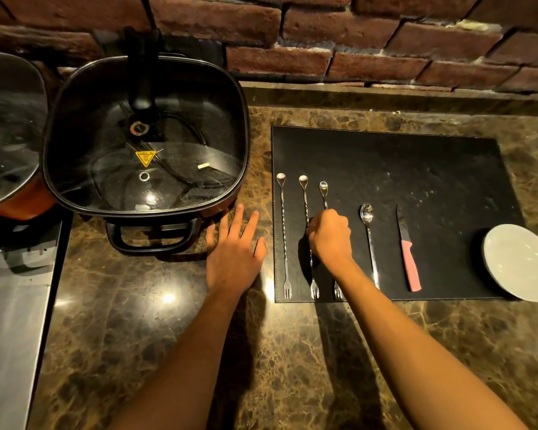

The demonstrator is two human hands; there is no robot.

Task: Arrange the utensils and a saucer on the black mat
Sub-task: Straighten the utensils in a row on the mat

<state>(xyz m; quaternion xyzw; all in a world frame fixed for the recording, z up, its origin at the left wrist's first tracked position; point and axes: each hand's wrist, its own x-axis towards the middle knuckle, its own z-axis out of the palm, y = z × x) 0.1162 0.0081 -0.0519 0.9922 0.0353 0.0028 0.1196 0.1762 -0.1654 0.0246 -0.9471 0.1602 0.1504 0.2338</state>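
A black mat (416, 169) lies on the marble counter. Three long twisted bar spoons with fork ends lie side by side at its left: the first (284, 231), the second (305, 206) and the third (323, 193). My right hand (330, 235) is closed over the third bar spoon's stem, touching the second. To the right lie a plain spoon (369, 240) and a pink-handled knife (408, 256). A white saucer (519, 262) sits on the mat's right edge, partly overhanging. My left hand (235, 249) rests flat on the counter, left of the mat, fingers apart.
A square electric pot (146, 135) with a glass lid stands at the left, its handle near my left hand. Another lidded pan (7, 128) is at the far left. A brick wall (354, 41) runs behind the counter. A steel surface (13, 305) is at the lower left.
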